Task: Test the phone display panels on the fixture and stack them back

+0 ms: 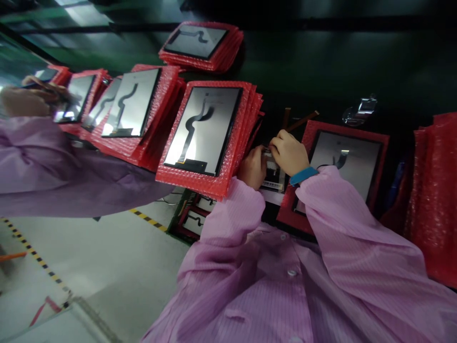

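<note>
Between my hands is a small flat electronic part [273,174] with a pale face and a barcode label along its near edge. My left hand [253,167] is closed along its left side. My right hand [290,153], with a blue wristband [303,176], is closed at its upper right, its fingertips bent down and partly hidden. Just right of this hand, partly covered by my forearm, lies a display panel [357,151] on a red bubble bag [380,143]. To the left, another display panel [207,128] with a dark ribbon cable tops a stack of red bubble bags [246,107].
More bagged panel stacks [132,102] run leftward, with one stack [200,40] farther back. A co-worker's hand [28,100] is at the far left. Red bags [435,190] stand at the right edge. A shiny metal object [360,110] sits behind the right panel. Below is a crate [182,224].
</note>
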The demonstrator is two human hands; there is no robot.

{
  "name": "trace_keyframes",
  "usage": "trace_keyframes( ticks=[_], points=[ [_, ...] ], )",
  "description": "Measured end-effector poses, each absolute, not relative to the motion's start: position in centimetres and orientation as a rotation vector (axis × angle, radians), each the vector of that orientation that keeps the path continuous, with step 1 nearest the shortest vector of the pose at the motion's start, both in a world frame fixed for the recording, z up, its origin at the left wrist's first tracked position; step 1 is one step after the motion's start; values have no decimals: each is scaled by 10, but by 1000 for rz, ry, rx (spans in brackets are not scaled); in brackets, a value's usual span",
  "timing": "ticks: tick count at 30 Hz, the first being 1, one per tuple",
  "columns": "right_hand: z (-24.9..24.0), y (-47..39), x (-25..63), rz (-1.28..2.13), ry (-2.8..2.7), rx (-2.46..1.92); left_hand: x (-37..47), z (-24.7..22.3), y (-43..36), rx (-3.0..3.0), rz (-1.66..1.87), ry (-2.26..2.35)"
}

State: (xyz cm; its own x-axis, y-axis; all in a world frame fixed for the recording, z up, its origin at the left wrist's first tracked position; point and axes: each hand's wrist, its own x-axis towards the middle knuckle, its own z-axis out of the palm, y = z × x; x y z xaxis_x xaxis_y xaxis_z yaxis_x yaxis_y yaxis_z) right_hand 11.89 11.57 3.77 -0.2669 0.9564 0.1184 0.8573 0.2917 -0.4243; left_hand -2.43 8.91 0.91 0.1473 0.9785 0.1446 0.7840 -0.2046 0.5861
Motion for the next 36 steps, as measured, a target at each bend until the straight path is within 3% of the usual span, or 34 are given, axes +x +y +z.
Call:
trace_keyframes(
  ticks=[16, 36],
  points=[
    [42, 114, 126, 291, -2434, -1542, -23, 10, 89, 2036, 723, 1696],
    [24, 128, 138, 530, -2224, -1465, -25, 26, 101, 1956, 723, 1608]
  ],
)
